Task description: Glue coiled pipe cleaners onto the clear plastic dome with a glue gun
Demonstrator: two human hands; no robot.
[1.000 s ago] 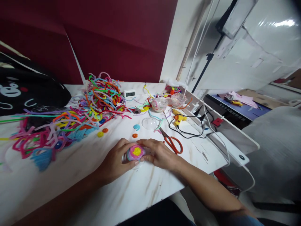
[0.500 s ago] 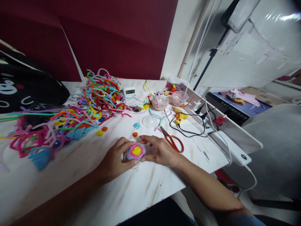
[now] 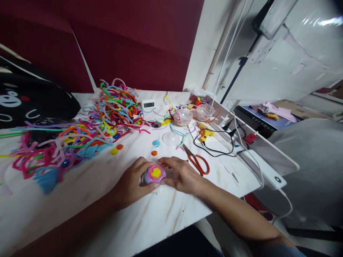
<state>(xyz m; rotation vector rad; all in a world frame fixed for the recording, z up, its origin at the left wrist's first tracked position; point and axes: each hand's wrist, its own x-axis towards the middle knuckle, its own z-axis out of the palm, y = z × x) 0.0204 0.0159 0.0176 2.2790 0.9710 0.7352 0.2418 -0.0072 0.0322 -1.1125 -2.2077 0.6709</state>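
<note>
A dome of coiled pipe cleaners (image 3: 156, 172) sits near the table's front, with a yellow centre and rings of pink, purple and teal. My left hand (image 3: 131, 184) curls round its left side, thumb in front and fingers behind. From the right, my right hand (image 3: 184, 175) pinches the same dome, thumb at the front edge and fingertips at the back. What lies under the dome is mostly hidden; a bit of clear rim seems to show below. Just beyond the hands lie a small orange coil (image 3: 154, 153) and a light blue coil (image 3: 155, 143).
Orange-handled scissors (image 3: 197, 162) lie right of my right hand. Behind them are a clear plastic half-shell (image 3: 171, 139), a yellow glue gun (image 3: 205, 132) with a black cord and two clear balls (image 3: 183, 117). Tangled pipe cleaners (image 3: 118, 103) and a small clock (image 3: 148, 104) stand further back.
Both hands keep their hold on the dome, almost still. My right fingers have drawn slightly down and closer to it. The view has shifted very slightly.
</note>
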